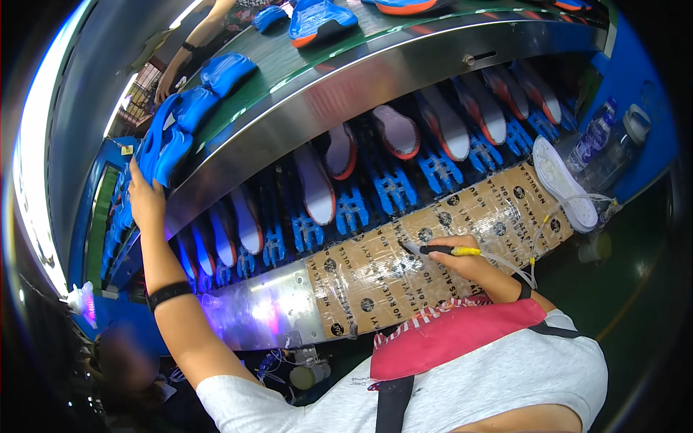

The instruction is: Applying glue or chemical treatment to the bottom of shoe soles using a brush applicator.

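My left hand point(146, 203) is raised to the left end of the upper belt, thumb and fingers closed about the lower end of a blue shoe sole point(173, 155). More blue soles point(193, 108) lie just beyond it. In my right hand point(465, 261) is a glue brush with a black handle point(437, 250), a yellow fitting and a thin clear tube point(509, 263); its pale tip points left. That brush hovers over, or rests on, a bench covered in taped brown cardboard point(390, 278); I cannot tell which.
On the lower level, pale soles with orange rims point(397, 132) sit along blue racks point(393, 191). A metal edge point(346, 94) separates this from the upper green belt point(390, 30). At right are a white shoe point(559, 180) and bottles point(595, 137). Another person's arm point(198, 40) reaches in at upper left.
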Demonstrator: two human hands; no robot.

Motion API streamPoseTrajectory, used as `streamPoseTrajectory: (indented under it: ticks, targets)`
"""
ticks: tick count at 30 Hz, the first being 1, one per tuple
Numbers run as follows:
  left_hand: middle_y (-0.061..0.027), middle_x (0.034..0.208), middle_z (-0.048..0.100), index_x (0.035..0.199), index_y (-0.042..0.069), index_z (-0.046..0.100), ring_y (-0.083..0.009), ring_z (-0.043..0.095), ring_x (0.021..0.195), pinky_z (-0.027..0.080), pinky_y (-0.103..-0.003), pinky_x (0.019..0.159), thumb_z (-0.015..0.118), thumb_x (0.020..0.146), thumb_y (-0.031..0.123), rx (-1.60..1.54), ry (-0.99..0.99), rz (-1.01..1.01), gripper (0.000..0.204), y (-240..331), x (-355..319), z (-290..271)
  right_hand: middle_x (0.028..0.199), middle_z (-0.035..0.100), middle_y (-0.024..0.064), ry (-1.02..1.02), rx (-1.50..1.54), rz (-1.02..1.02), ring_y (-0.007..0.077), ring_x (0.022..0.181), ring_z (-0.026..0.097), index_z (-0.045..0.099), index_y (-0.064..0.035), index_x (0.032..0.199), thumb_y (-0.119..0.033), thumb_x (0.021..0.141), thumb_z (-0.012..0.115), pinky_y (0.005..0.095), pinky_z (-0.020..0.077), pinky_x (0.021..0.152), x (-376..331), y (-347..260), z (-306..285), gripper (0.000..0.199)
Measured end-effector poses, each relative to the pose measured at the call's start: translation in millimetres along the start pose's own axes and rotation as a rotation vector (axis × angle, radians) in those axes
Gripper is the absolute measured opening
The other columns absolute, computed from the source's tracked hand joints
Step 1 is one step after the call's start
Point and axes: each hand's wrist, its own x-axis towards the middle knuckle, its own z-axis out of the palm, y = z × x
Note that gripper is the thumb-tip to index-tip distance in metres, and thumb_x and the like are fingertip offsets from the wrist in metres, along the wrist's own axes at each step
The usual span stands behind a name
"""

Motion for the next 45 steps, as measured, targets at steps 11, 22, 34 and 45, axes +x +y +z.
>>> streamPoseTrajectory:
  ticks: [11, 22, 34, 45]
  targets:
    - [-0.0222, 0.129, 0.043, 0.129, 0.015, 0.046, -0.036, 0.034, 0.125, 0.026, -0.043, 0.102, 0.056, 0.082, 0.044, -0.458, 0.409, 0.253, 0.056, 47.7, -2.6, -10.6, 0.087, 0.067, 0.0098, -0.001, -0.025, 0.064, 0.0119, 0.073, 0.061, 0.066, -0.0032, 0.099, -0.012, 0.075, 0.067, 0.0242, 0.0464, 0.065, -2.8, 10.1, -1.7, 0.025]
    - [-0.0122, 0.078, 0.057, 0.094, 0.018, 0.069, -0.0308, 0.058, 0.071, 0.047, -0.038, 0.064, 0.064, 0.076, 0.03, -0.153, 0.28, 0.334, 0.023, 42.6, -12.1, -13.9, 0.085, 0.067, 0.0094, 0.018, -0.056, 0.032, 0.0117, 0.072, 0.06, 0.066, -0.0021, 0.098, -0.012, 0.076, 0.067, 0.0239, 0.0461, 0.064, -6.0, 8.3, -2.5, 0.024]
    - [-0.0197, 0.088, 0.061, 0.106, 0.02, 0.065, -0.0361, 0.06, 0.081, 0.048, -0.042, 0.071, 0.056, 0.082, 0.037, 0.12, 0.056, 0.285, 0.031, -2.5, 17.3, 7.1, 0.085, 0.066, 0.0092, 0.067, -0.027, 0.001, 0.012, 0.075, 0.06, 0.065, -0.0034, 0.1, -0.013, 0.078, 0.065, 0.0246, 0.0459, 0.067, -26.0, 12.7, -23.3, 0.024]
    - [-0.0146, 0.112, 0.056, 0.115, 0.025, 0.059, -0.0343, 0.054, 0.1, 0.044, -0.041, 0.084, 0.055, 0.082, 0.036, 0.36, 0.131, 0.005, 0.035, 26.8, 36.8, 1.9, 0.085, 0.067, 0.01, 0.041, -0.016, 0.099, 0.0134, 0.076, 0.061, 0.066, -0.0066, 0.101, -0.018, 0.077, 0.066, 0.0251, 0.0459, 0.069, -26.6, 12.0, -34.3, 0.027]
